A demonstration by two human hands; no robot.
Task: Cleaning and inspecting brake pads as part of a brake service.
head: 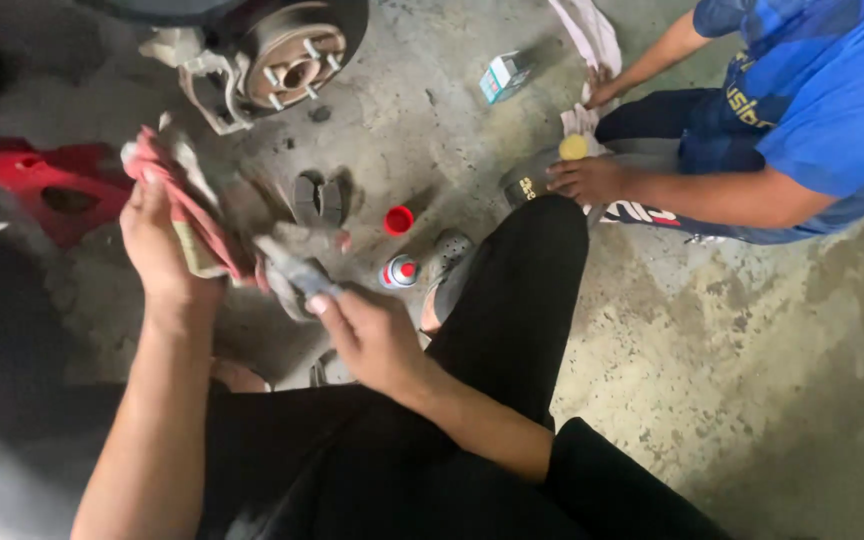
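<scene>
The left hand (157,245) was up and closed around a bunched red and cream rag (187,205), the grip pressed tight into the cloth, thumb side toward the camera, so that a wad of it stood out ready to rub. Just beside it the right hand (372,335) pinched a small grey metal part (292,272) at its near end, fingers curled under and thumb on top, which left the far end bare and pointed toward the rag; the blur hid what kind of part it was. Both hands hung above the person's own black-trousered knees, well clear of the concrete floor (712,330), a sensible height for wiping something held in the air. Below and beyond the part, two dark brake pads (318,198) stood on edge on the floor, close together. Near them sat a red cap (399,220), off its spray can (400,271), which stood upright with its nozzle bare. Further up was the exposed wheel hub (297,60) with its studs, a caliper bracket hanging at its side. A red stand (47,180) lay at the left. To the right a co-worker in a blue shirt crouched, one hand (587,180) on a dark container by a yellow lid (573,147), with a small box (505,77) close by.
</scene>
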